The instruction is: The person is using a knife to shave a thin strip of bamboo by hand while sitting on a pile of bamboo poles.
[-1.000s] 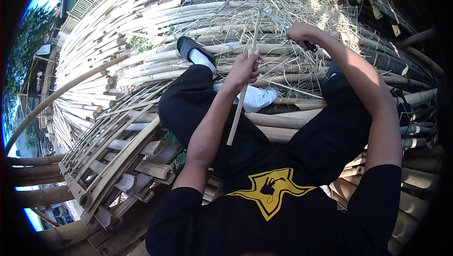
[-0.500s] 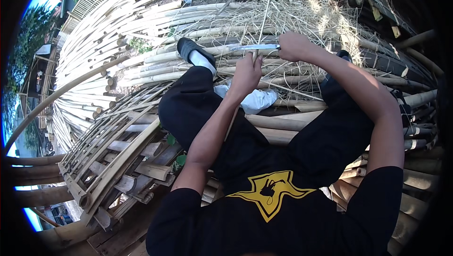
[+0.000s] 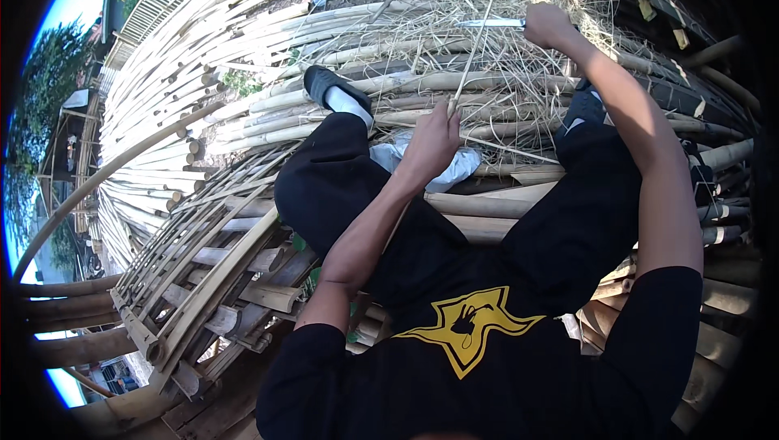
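A long thin bamboo strip runs from the far edge down to my left hand, whose fingers are closed around it. Its tail shows again below that wrist, over my dark trousers. Out to the far right, my right hand is wrapped round the handle of a knife. The handle itself is hidden in the fist. The bright blade points left and crosses the strip in the picture; whether they touch I cannot tell. Under my left hand lies a crumpled white plastic bag.
Bamboo poles lie in rows beneath and beyond my feet. Pale shavings are heaped at the far right. A slatted bamboo frame stands by my left knee. One curved pole arches across the left side.
My right hand has moved the knife away from me and slightly right, along the strip. My left hand has come a little nearer and right, and the strip's far end leans further right.
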Available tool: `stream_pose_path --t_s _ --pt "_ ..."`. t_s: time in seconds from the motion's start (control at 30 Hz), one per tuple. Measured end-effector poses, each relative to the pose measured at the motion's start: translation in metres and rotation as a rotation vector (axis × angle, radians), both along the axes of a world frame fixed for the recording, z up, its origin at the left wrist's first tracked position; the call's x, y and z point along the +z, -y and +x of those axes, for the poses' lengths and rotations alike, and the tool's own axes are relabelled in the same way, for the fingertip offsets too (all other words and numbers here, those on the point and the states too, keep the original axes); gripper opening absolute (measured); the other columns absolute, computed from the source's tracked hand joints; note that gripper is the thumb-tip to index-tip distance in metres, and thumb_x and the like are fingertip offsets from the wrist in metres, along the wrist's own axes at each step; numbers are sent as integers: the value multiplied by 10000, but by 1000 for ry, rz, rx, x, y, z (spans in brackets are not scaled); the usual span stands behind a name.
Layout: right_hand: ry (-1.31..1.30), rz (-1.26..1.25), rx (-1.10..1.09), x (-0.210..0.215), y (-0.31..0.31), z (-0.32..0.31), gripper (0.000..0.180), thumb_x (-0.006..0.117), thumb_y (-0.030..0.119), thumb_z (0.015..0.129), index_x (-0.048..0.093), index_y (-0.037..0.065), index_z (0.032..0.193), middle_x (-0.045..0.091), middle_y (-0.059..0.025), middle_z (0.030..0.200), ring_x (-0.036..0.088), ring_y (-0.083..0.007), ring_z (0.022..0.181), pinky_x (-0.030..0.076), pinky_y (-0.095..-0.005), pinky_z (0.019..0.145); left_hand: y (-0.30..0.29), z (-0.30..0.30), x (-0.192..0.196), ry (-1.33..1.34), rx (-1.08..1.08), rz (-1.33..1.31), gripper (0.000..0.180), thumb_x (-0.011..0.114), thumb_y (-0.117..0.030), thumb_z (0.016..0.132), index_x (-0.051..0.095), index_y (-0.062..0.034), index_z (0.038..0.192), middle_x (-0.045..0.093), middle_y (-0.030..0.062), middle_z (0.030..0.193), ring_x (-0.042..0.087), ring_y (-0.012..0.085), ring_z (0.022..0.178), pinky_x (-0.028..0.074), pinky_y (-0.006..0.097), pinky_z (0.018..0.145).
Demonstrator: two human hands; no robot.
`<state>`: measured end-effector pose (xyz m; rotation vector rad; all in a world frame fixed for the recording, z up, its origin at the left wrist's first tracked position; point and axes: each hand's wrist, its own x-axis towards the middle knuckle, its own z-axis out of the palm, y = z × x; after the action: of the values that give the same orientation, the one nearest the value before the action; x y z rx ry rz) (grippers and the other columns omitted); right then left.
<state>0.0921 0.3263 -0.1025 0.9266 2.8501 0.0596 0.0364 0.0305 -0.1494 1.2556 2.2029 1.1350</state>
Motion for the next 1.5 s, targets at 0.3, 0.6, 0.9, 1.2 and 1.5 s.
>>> stream_pose_path --t_s 0.3,0.6,0.9,1.2,1.5 --pt "-58 -153 -69 -9 24 1 287 521 181 751 648 -37 887 646 -236 881 642 -368 838 511 -437 753 4 -1 0 48 -3 -2 249 479 -187 923 482 58 881 557 275 668 539 458 648 382 509 580" --pt "-121 -59 95 -1 26 18 277 553 190 728 636 -41 854 640 -238 827 640 -377 793 519 -442 712 32 22 17 43 2 -67 276 475 -213 939 467 45 841 538 258 635 532 447 634 370 494 558" --pt "5 72 4 -37 -77 29 242 533 171 741 667 -3 842 660 -215 846 658 -343 818 530 -422 718 56 74 11 135 -15 -214 226 474 -166 935 460 44 854 524 265 616 536 444 618 374 477 529" --pt "110 -178 -53 -61 -60 33 289 503 188 770 665 -24 883 651 -245 891 657 -355 829 526 -404 707 63 84 5 261 4 -273 224 486 -173 936 476 36 857 521 253 622 534 435 625 370 446 515" --pt "141 -399 304 -60 61 24 249 526 138 702 636 -69 784 633 -244 810 634 -383 771 515 -440 714 64 75 -8 161 46 -277 206 482 -154 932 484 41 863 547 256 659 549 431 645 384 463 529"
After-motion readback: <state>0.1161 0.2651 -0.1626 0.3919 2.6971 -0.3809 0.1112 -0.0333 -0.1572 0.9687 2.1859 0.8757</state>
